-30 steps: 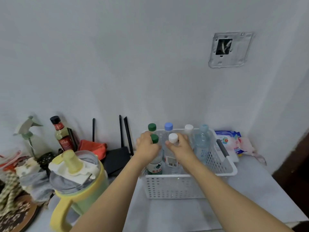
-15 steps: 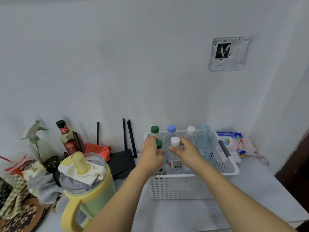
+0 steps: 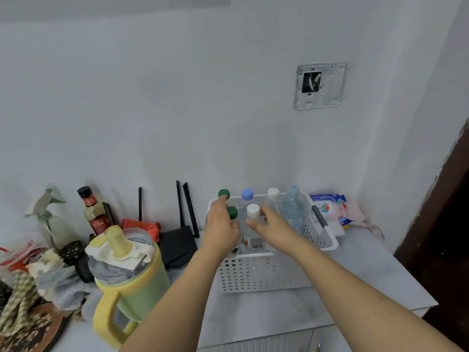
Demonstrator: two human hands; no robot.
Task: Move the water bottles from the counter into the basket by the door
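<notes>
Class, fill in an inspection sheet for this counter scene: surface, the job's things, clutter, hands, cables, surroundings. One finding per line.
Surface: pale counter.
Job's things: six capped water bottles upright in the white basket.
Clutter: yellow-green tumbler, sauce bottle, spray bottle, black router, wipes pack.
Hands: left hand at the green-capped bottle; right hand at the white-capped bottle; grip unclear.
Cables: nothing seen.
Surroundings: white wall, open wall box, dark door frame.
</notes>
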